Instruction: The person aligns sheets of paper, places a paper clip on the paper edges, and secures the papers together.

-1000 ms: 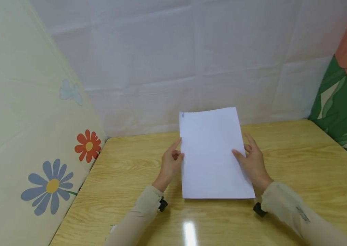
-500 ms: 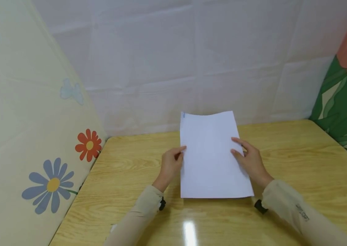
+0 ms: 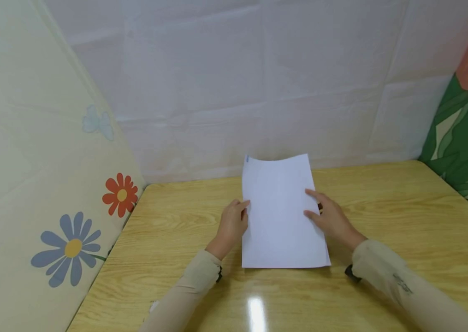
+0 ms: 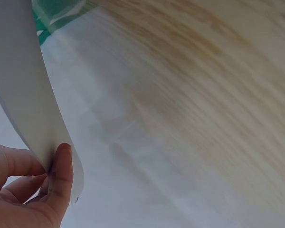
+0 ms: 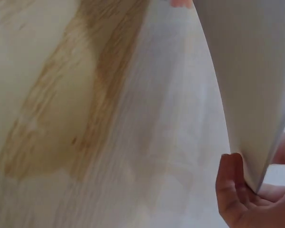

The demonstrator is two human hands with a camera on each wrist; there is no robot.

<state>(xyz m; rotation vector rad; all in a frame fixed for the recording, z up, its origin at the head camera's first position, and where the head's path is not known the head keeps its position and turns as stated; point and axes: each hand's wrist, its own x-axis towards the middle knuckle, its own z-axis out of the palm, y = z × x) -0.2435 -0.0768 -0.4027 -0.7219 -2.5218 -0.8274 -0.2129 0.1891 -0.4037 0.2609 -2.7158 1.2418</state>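
White paper sheets (image 3: 277, 221) stand tilted up above the table, bowed so the top edge dips in the middle. A small paper clip (image 3: 247, 159) sits at their top left corner. My left hand (image 3: 233, 225) pinches the left edge; the left wrist view shows the fingertips (image 4: 62, 151) on the back face of the paper. On the opposite edge my right hand (image 3: 333, 222) grips the sheets, thumb and index finger on the front. Other fingers (image 5: 228, 190) curl behind the paper in the right wrist view.
Below the paper is a wood-grain table (image 3: 175, 221). A white cloth (image 3: 200, 92) hangs along its back edge. Flower-patterned cloths stand at the left (image 3: 18, 161) and right (image 3: 466, 138). A small pale object (image 3: 153, 306) lies partly behind the left forearm.
The right hand has moved slightly left, and the paper looks narrower and more bowed. The paper's top edge has dropped. Both index fingers have come onto the front face.
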